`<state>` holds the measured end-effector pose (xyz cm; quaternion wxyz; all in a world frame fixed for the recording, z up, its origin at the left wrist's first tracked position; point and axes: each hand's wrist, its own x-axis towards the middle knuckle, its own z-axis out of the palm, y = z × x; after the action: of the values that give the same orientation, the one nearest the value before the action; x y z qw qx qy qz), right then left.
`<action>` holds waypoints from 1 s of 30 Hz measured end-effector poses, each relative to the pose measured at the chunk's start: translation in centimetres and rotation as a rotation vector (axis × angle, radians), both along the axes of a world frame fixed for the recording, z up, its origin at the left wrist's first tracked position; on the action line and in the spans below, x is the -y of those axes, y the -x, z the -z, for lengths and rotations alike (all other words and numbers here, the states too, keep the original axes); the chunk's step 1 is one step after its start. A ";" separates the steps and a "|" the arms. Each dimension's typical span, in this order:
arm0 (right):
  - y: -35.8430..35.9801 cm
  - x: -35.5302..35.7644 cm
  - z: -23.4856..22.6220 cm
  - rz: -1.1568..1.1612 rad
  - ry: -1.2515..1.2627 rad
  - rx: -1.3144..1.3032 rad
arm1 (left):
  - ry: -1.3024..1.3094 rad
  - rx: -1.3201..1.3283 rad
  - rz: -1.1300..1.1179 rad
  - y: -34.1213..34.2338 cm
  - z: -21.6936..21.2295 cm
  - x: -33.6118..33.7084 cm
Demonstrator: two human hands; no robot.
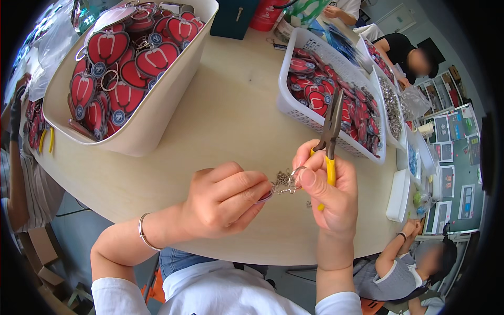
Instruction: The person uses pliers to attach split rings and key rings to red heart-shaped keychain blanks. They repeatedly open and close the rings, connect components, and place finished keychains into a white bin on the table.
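keyring [295, 176] and chain pinched between left hand [226, 199] and right hand [328, 194], which also grips pliers [331, 137]; ring could slip off the table edge.

We see a beige tub [157, 113] near the table's [226, 121] far left edge, heaped with red heart-shaped tags [123, 58]. A white slotted basket [299, 107] of the same tags sits toward the far right edge. Beyond it, a white tray [391, 107] holds metal chains. 2 other people [415, 262] sit along the right edge.
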<state>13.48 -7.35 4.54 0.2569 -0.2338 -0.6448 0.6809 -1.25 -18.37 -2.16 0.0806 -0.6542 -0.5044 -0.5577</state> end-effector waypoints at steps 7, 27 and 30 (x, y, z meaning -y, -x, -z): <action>0.3 0.2 0.0 -0.010 -0.021 0.015 | -0.041 -0.017 -0.014 -0.1 0.2 -0.1; 0.5 0.4 0.0 -0.020 0.003 -0.009 | -0.066 -0.018 -0.045 0.1 0.1 0.0; 0.3 0.6 -0.1 -0.011 0.003 -0.009 | -0.031 0.009 -0.030 0.2 -0.3 0.3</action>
<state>13.21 -7.90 4.68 0.2558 -0.2275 -0.6439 0.6843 -1.45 -18.65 -1.85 0.0965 -0.6428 -0.5059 -0.5671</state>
